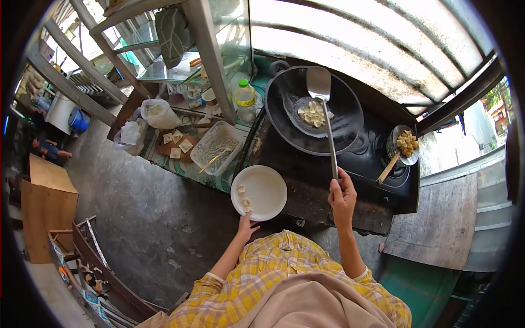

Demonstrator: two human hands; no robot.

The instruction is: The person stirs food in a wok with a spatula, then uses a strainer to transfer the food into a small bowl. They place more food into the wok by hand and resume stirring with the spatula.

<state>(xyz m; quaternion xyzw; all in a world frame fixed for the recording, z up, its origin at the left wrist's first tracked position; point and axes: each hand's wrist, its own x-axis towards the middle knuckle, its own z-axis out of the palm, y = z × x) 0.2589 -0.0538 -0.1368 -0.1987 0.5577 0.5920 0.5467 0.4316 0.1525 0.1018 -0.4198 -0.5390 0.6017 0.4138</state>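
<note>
No legible text anywhere.
You get a yellow label on the bottle [245, 100] and printed packs [92, 299] at lower left, but both are too small and blurred for you to read any word, brand or number.

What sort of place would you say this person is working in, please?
Probably an open-air street food stall: a black wok on a stove, a glass display cabinet beside it, and a corrugated roof overhead.

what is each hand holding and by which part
The right hand grips the long spatula by the near end of its handle. The left hand holds the white plate by its near rim.
</note>
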